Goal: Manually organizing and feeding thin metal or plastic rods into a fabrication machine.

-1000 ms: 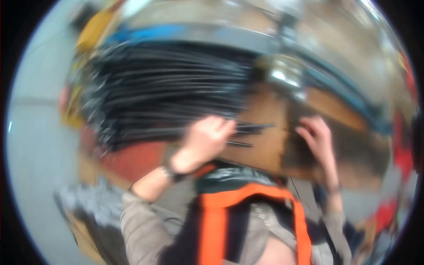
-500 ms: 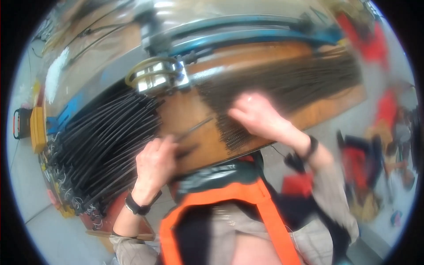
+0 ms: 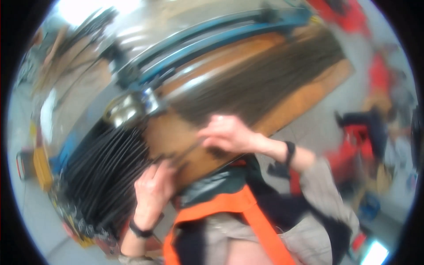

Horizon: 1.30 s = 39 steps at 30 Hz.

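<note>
Brown wooden desk [image 3: 165,130]: bundle of long black tubes [image 3: 108,172] at left, spread of thin dark rods [image 3: 260,79] at right; shiny rounded metal device [image 3: 126,110] beyond tubes, long blue metal rail [image 3: 203,46] along far side. Single thin dark rod [image 3: 187,152] between hands, over desk. Right hand [image 3: 225,134]: fingers curled, pinching single rod. Left hand [image 3: 154,185]: fingers bent beside tube ends; blurred, cannot tell grip.

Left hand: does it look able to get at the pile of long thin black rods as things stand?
Likely yes: the left hand is at the edge of the pile, nothing visible blocking it; blur hides whether it grips anything.
</note>
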Motion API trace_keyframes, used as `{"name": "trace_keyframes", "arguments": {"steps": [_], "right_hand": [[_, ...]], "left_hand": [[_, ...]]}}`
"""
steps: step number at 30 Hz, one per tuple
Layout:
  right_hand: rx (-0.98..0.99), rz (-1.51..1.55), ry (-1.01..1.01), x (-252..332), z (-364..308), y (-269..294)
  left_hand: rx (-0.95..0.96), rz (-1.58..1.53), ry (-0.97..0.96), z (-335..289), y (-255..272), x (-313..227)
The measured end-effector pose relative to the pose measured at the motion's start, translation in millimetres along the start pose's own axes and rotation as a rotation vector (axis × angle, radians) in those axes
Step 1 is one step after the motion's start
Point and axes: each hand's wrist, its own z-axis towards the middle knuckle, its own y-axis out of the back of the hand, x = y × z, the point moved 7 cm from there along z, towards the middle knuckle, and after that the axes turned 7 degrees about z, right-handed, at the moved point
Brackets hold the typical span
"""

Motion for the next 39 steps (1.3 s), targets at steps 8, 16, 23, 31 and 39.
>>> {"name": "trace_keyframes", "arguments": {"steps": [8,16,23,31,39], "right_hand": [[-0.095,-0.211,0.483,19.2,0.9,27.7],[-0.455,-0.391,0.111,-83.3,-22.3,159.5],[-0.429,-0.55,-0.068,-95.8,-24.1,239.3],[-0.536,-0.773,-0.054,-100.0,-37.8,305.8],[-0.643,-0.825,-0.003,-108.1,-34.6,292.8]], "left_hand": [[0.544,-0.186,0.165,31.1,-0.6,-3.5],[-0.052,0.201,-0.232,130.4,82.5,-36.2],[0.016,0.36,-0.509,190.1,53.1,-80.0],[0.063,0.302,-0.539,217.3,24.0,-102.9],[0.087,0.282,-0.458,226.2,17.2,-87.6]]}}
